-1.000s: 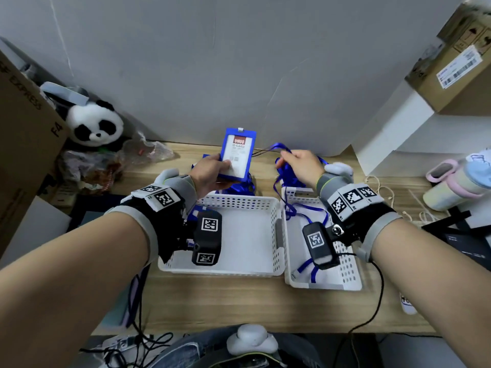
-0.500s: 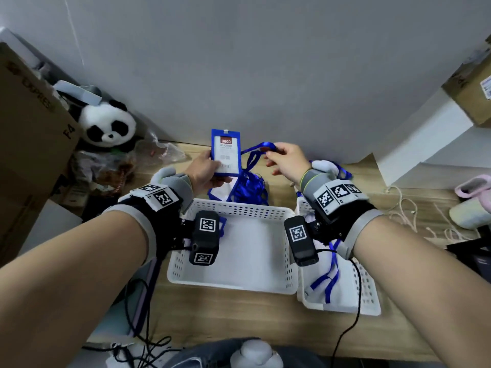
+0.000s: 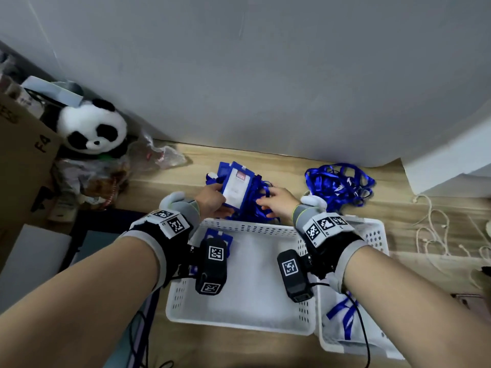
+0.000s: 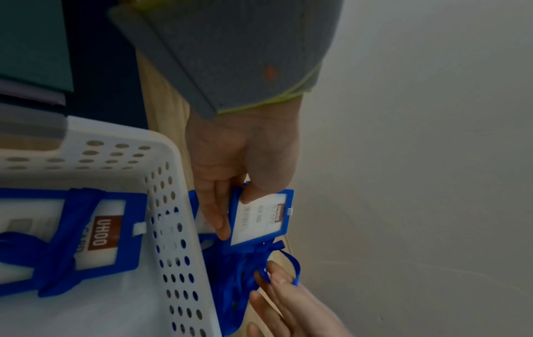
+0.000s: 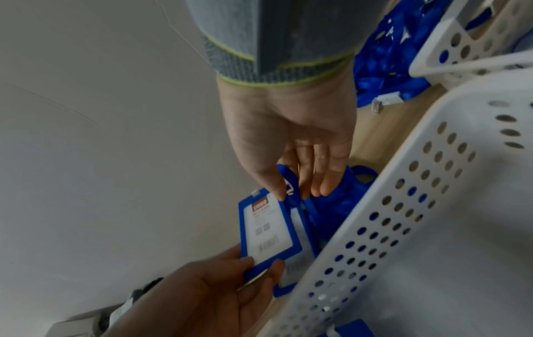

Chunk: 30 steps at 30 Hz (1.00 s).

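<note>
The left hand (image 3: 212, 199) pinches the badge holder (image 3: 236, 191) by its lower edge, thumb on the face and fingers behind, just beyond the white basket (image 3: 247, 226). The right hand (image 3: 277, 201) pinches its lanyard (image 5: 288, 189) between thumb and fingertips. It seems best to gather the ribbon into tidy loops before lowering both (slack would likely snag the perforations). The holder is rigid, glossy blue plastic, rectangular; the ribbon is flat, limp and woven.

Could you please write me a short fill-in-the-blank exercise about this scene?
The left hand grips a ____ badge holder.
The right hand pinches its ____.
A second badge holder lies inside a white ____.
The plush toy is a ____.
Missing: blue; lanyard; basket; panda.
</note>
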Each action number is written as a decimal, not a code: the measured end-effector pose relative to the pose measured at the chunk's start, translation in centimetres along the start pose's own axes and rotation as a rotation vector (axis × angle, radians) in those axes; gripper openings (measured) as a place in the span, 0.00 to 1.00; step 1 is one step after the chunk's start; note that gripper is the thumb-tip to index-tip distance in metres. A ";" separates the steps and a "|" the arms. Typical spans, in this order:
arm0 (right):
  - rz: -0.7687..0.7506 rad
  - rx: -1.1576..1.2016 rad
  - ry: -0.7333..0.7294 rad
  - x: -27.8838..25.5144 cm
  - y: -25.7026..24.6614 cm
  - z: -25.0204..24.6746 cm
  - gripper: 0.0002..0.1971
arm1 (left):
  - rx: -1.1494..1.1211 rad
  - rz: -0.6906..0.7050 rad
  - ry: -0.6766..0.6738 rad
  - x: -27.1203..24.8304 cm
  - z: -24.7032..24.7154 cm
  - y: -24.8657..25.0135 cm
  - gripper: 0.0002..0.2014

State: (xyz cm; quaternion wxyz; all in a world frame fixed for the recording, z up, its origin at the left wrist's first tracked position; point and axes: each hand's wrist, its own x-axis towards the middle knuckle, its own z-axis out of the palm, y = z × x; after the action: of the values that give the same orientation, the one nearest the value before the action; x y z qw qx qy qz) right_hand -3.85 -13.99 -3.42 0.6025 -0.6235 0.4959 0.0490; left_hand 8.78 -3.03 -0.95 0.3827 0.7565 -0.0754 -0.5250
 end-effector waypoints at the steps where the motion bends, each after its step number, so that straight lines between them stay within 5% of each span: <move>1: 0.026 -0.015 -0.010 0.3 0.2 0.1 0.23 | 0.003 -0.008 0.017 0.6 0.0 -0.1 0.25; 6: 0.080 -0.285 0.203 1.0 1.5 -0.4 0.29 | -0.064 -0.014 0.039 1.1 -0.3 -0.9 0.26; 8: 0.044 -0.200 0.247 0.6 1.3 -0.3 0.19 | -0.104 0.005 0.076 1.0 -0.5 -1.1 0.24; 10: -0.012 -0.006 0.089 -0.5 0.6 0.0 0.05 | -0.136 0.033 0.143 0.9 -1.0 -1.3 0.22; 13: 0.013 0.038 -0.263 -2.5 0.6 1.3 0.10 | -0.165 0.082 0.145 -0.1 -1.9 -1.9 0.15; 15: 0.054 -0.076 -0.363 -3.3 1.0 2.5 0.10 | -0.125 0.092 0.047 -1.0 -2.3 -2.4 0.09; 21: 0.191 -0.247 -0.329 -3.5 3.7 6.5 0.03 | 0.091 -0.019 -0.114 -2.7 -2.2 -5.8 0.11; 30: 0.128 -0.186 -0.205 -2.5 5.5 10.0 0.11 | 0.155 0.042 -0.006 -2.6 -1.6 -8.5 0.19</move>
State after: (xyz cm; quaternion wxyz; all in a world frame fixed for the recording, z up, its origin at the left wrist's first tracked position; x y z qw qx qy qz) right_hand -3.47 -3.34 -8.34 0.5850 -0.6355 0.4640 0.1966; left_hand 6.55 5.02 -4.34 0.3338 0.7804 -0.1328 -0.5118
